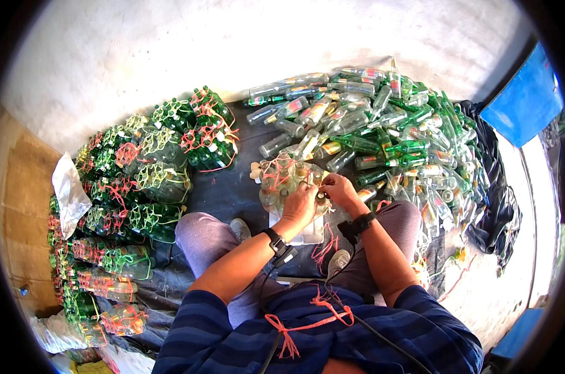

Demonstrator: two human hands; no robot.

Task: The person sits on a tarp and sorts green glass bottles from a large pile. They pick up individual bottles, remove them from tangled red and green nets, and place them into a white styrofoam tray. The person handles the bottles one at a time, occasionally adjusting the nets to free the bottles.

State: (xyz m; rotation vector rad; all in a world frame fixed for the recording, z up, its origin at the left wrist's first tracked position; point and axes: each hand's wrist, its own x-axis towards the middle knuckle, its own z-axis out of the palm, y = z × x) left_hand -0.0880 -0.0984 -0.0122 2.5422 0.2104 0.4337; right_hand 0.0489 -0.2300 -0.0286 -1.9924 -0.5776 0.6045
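Note:
In front of me stands an upright bundle of clear glass bottles [268,194], their necks laced with red plastic twine [278,172]. Both hands meet at the bundle's right-hand necks. My left hand [302,204] has its fingers pinched beside a bottle neck, apparently on the twine, though the strand is mostly hidden. Close by, my right hand [341,189] pinches what looks like the same twine, over the rightmost necks. The bundle rests on a pale board or tray [312,233] between my feet. Loose red strands [328,245] hang near my right shoe.
A large heap of loose green and clear bottles [404,140] lies ahead and right. Rows of twine-tied bottle bundles [161,177] stand at left, with a white plastic bag [71,196] on them. Black sheeting [217,196] covers the floor. A blue panel [523,100] leans at far right.

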